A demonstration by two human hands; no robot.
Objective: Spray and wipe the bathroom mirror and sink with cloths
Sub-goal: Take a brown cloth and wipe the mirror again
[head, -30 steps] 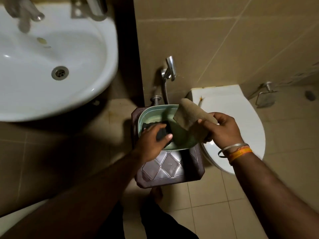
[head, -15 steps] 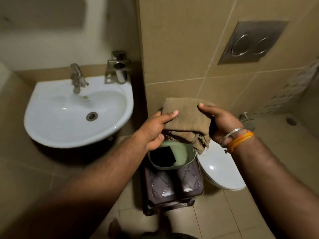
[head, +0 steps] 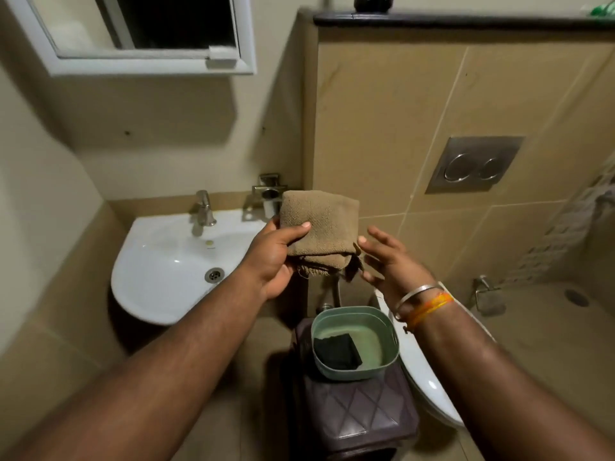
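My left hand [head: 273, 257] grips a folded brown cloth [head: 321, 224] at chest height, thumb across its front. Just to the right of the cloth, my right hand [head: 387, 257] is spread with straight fingers, its fingertips close to the cloth's edge and holding nothing. Behind and left is the white sink [head: 159, 261] with its chrome tap [head: 203, 207]. The white-framed mirror [head: 139, 31] hangs on the wall at the top left. A dark cloth [head: 337, 351] lies in a green tub [head: 354, 372] below my hands.
The green tub sits on a dark brown stool [head: 359, 414]. A white toilet [head: 422, 377] stands to its right, under a steel flush plate [head: 474, 164]. A metal holder [head: 268, 194] is fixed beside the sink. A dark ledge [head: 466, 19] tops the tiled wall.
The view has tilted up, bringing the mirror into sight. The brown cloth rose from the tub and passed to my left hand; my right hand has let go and spread.
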